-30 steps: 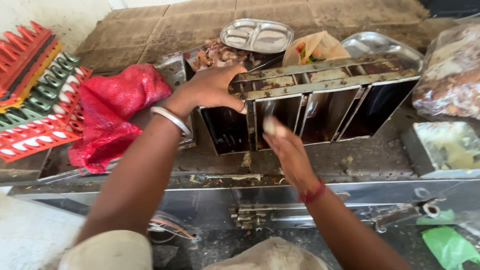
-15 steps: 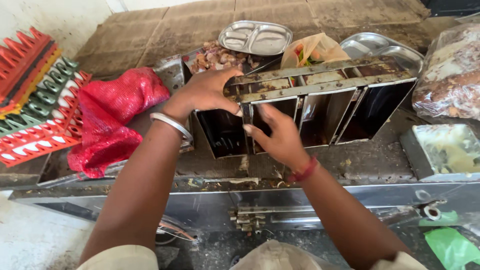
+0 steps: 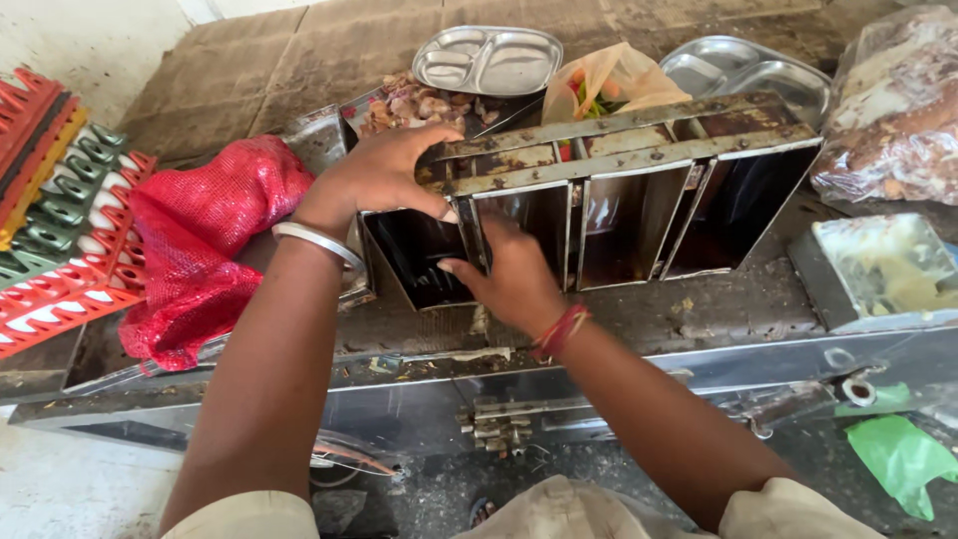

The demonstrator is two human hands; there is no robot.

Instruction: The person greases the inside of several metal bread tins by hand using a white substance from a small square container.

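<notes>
While the left hand [image 3: 384, 180] grips the top left edge of the tipped four-cell metal mould [image 3: 599, 190] on the counter [image 3: 699, 309], the right hand [image 3: 509, 274], fingers curled, reaches into a cell; wiping should sweep every corner

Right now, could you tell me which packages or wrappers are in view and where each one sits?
Red mesh sack: left of the left hand, crumpled.
Clear plastic bag: far right, bulging with brownish contents.
Orange-tinted bag: behind the metal tin set, holding vegetables.
Green plastic scrap: lower right.
</notes>
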